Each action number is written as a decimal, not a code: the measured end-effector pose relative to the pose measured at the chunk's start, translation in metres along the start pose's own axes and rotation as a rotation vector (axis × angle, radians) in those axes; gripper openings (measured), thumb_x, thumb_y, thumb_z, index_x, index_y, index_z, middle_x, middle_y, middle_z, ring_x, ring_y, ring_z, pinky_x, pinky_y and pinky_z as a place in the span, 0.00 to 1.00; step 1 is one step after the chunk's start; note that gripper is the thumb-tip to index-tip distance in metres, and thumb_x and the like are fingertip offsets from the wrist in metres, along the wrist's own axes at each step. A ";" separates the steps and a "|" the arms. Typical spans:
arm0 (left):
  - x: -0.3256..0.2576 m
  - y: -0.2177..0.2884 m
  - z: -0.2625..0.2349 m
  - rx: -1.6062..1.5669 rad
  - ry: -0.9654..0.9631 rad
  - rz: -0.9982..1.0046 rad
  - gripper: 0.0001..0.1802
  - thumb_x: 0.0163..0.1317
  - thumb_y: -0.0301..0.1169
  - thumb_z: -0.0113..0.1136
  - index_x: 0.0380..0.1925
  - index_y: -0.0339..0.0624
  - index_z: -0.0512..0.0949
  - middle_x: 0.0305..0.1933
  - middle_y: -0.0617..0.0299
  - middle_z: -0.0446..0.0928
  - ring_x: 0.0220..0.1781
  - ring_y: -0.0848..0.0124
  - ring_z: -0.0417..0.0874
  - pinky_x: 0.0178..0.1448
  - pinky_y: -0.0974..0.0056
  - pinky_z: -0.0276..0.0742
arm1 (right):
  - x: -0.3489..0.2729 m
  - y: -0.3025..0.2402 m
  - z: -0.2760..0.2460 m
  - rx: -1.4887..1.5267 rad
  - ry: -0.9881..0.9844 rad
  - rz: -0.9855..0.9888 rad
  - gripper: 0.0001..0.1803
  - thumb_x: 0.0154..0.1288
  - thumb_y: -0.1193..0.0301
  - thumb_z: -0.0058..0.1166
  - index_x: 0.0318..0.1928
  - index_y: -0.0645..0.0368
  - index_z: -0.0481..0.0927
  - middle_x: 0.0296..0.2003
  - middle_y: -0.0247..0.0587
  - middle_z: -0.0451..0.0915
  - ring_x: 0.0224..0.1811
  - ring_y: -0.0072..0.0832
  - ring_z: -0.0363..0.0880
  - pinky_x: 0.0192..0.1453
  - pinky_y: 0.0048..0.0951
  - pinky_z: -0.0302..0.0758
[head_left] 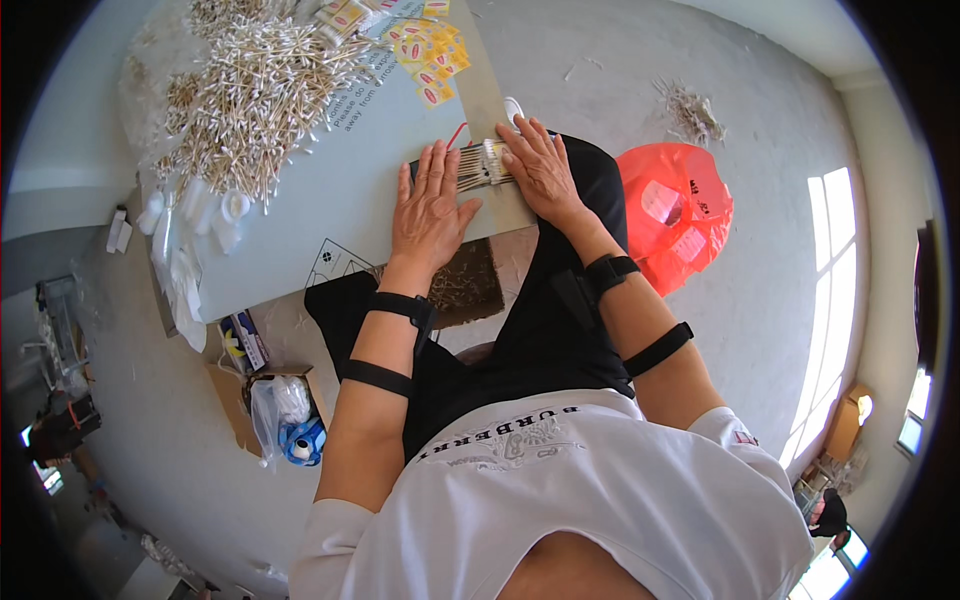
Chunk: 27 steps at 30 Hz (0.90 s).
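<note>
A small, flat bundle of cotton swabs (pixel 478 168) with wooden sticks lies near the right edge of the grey table (pixel 330 205), between my two hands. My left hand (pixel 432 205) rests flat at the bundle's left end, fingers stretched forward and thumb pointing toward the sticks. Over the right end, by the white tips, lies my right hand (pixel 542 172), its fingers extended and slightly spread. Both palms face down, so whatever is under them is hidden. A thin red strip (pixel 457 134) shows just beyond the bundle.
A large heap of loose cotton swabs (pixel 255 100) covers the table's far left. Yellow printed cards (pixel 430 60) lie beside it. White plastic pieces (pixel 215 215) sit at the left edge. A red plastic bag (pixel 690 225) is at my right. Below stands a cardboard box (pixel 472 285).
</note>
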<state>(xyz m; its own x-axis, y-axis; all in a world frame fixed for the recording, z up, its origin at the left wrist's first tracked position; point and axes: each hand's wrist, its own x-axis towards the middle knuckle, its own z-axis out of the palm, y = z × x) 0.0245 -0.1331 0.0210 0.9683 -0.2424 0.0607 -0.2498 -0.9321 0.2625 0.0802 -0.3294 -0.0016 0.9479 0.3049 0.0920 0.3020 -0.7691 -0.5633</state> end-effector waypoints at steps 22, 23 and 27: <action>0.040 0.030 0.025 -1.177 0.586 -0.276 0.32 0.75 0.45 0.38 0.69 0.32 0.56 0.73 0.43 0.57 0.74 0.58 0.58 0.75 0.58 0.51 | 0.015 0.013 0.008 1.699 0.176 0.499 0.20 0.72 0.63 0.51 0.57 0.63 0.76 0.46 0.42 0.80 0.49 0.30 0.78 0.56 0.34 0.76; 0.041 0.033 0.025 -1.169 0.572 -0.283 0.33 0.75 0.46 0.38 0.69 0.31 0.56 0.73 0.43 0.57 0.74 0.58 0.58 0.75 0.58 0.52 | 0.014 0.016 0.011 1.683 0.192 0.507 0.16 0.73 0.64 0.51 0.51 0.64 0.79 0.44 0.40 0.80 0.46 0.28 0.79 0.54 0.32 0.77; 0.045 0.045 0.026 -1.206 0.598 -0.343 0.34 0.75 0.48 0.36 0.68 0.30 0.57 0.72 0.43 0.58 0.73 0.57 0.60 0.74 0.57 0.53 | 0.013 0.017 0.017 1.618 0.209 0.473 0.14 0.72 0.65 0.53 0.46 0.64 0.82 0.39 0.34 0.81 0.41 0.21 0.77 0.48 0.24 0.76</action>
<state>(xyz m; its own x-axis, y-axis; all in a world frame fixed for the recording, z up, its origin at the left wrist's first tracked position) 0.0571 -0.1927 0.0109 0.9117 0.3853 0.1429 -0.1375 -0.0415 0.9896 0.0960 -0.3286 -0.0239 0.9544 0.0587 -0.2928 -0.2693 0.5931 -0.7587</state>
